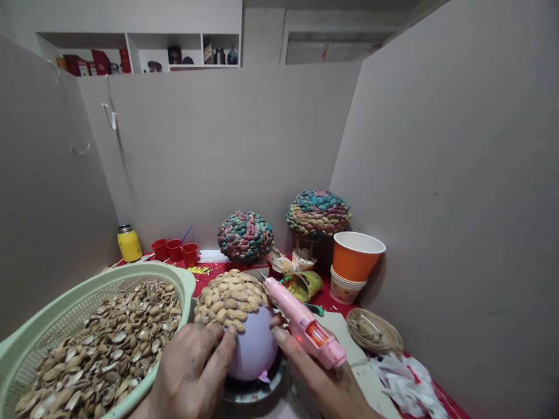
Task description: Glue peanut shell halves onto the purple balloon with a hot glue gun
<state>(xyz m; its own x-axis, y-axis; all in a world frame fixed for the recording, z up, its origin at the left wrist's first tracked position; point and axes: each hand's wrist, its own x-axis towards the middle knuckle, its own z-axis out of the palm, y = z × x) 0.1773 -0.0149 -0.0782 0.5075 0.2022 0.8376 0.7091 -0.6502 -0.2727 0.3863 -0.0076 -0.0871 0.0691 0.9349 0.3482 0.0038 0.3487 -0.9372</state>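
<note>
A lilac balloon (255,346) sits in the middle, its upper part covered with peanut shells (231,294) and its tied end at the bottom. Fingers drawn together, my left hand (187,366) presses a peanut shell (236,326) at the lower edge of the covered part. My right hand (318,372) has a pink hot glue gun (301,317) in its grip, nozzle pointing up and left beside the shells. The fingertips of that hand touch the balloon's right side. Under the balloon is a dark round dish (244,396), partly hidden by the hands.
At left, a green basket (190,285) holds many shells. Behind stand red cups (174,250), a yellow bottle (130,244) and two painted shell domes (246,235) (318,214). To the right are an orange paper bucket (356,259), coiled cord (375,331) and a white plastic bag (408,381). Partitions enclose the table.
</note>
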